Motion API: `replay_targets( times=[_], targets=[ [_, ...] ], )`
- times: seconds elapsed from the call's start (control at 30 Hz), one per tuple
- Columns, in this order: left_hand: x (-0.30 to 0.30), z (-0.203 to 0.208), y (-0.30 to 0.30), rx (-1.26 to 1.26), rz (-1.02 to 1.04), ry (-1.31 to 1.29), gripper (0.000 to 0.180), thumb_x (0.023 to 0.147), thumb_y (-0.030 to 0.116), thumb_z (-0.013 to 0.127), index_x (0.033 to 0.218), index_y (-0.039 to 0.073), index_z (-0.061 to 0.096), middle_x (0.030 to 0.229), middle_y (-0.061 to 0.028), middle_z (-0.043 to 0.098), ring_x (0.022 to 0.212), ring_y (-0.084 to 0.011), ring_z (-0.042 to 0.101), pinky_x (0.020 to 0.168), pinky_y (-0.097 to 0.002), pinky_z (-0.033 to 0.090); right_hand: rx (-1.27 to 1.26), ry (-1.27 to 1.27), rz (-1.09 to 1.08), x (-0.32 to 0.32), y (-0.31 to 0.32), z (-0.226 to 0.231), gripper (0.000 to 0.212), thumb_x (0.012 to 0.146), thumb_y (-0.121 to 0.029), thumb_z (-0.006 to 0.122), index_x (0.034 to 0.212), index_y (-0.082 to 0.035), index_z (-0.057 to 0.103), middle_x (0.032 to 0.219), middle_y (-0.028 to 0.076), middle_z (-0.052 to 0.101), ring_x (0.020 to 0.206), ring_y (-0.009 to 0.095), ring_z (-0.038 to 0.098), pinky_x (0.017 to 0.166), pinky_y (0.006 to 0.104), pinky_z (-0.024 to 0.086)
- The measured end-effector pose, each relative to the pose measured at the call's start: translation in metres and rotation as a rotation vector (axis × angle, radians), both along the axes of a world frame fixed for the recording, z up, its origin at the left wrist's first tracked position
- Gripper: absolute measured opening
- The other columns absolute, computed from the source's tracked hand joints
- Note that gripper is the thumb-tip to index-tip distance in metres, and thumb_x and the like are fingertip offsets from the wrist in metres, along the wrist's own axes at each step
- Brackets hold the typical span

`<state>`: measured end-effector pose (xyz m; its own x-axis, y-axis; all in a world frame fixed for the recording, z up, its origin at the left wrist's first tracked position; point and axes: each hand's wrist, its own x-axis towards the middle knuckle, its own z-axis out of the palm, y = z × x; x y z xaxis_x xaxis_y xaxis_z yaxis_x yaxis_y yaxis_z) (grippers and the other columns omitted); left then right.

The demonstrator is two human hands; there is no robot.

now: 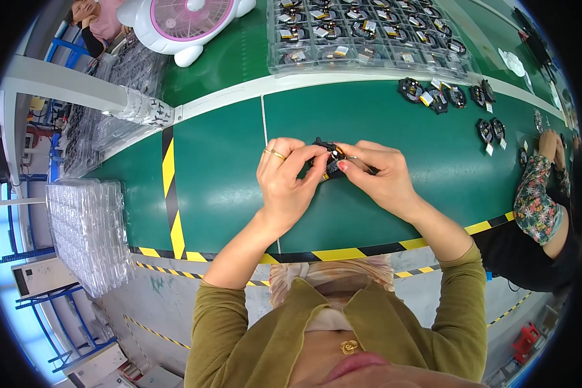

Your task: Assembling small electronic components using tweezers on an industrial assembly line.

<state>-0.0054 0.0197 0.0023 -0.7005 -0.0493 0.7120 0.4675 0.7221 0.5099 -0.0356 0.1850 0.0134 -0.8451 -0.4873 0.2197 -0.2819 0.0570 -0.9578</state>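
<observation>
Centrally: small black electronic part [332, 167], pinched from both sides over a green worktop [220, 187].

Just right of the left hand [284, 181], just left of the right hand [387, 180], about equally near to both; grasped by thumb and fingertips on each side. Long axis too covered by fingers to tell. Farther out, toward the upper right, similar loose parts [438, 101]; beyond, a clear compartment tray [368, 66] holding more. Well to the left, stacked clear trays [87, 233]; at far right, co-worker's hands [549, 145].
</observation>
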Motion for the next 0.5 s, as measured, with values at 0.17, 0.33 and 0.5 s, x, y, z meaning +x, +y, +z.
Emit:
replay_targets(
  times=[0.17,0.33,0.5],
  targets=[
    [0.0028,-0.0006,-0.0007,0.050,0.003,0.014,0.020,0.056,-0.002,0.071,0.072,0.006,0.061,0.065,-0.0030,0.050,0.059,-0.0180,0.049,0.051,-0.0281,0.037,-0.041,-0.032,0.031,-0.0001,0.0007,0.0010,0.030,0.077,0.000,0.059,0.107,-0.004,0.059,0.061,-0.002,0.040,0.054,0.004,0.035,0.046,0.0213,0.030],
    [0.0061,-0.0021,0.0013,0.091,0.008,0.038,0.021,0.055,-0.003,0.072,0.071,0.007,0.061,0.066,-0.0031,0.050,0.059,-0.0180,0.048,0.052,-0.0275,0.037,-0.048,-0.026,0.055,0.0009,0.0018,0.0023,0.031,0.077,0.001,0.059,0.108,-0.005,0.059,0.062,-0.002,0.041,0.054,0.004,0.036,0.046,0.0211,0.030],
    [0.0031,-0.0024,-0.0011,-0.027,0.007,0.107,0.027,0.056,-0.002,0.072,0.079,0.005,0.060,0.072,-0.0053,0.052,0.063,-0.0189,0.050,0.053,-0.0284,0.040,-0.048,-0.011,0.063,0.0006,0.0029,0.0021,0.030,0.076,0.002,0.059,0.105,-0.002,0.060,0.061,-0.001,0.042,0.054,0.004,0.037,0.047,0.0208,0.029]
  ],
)
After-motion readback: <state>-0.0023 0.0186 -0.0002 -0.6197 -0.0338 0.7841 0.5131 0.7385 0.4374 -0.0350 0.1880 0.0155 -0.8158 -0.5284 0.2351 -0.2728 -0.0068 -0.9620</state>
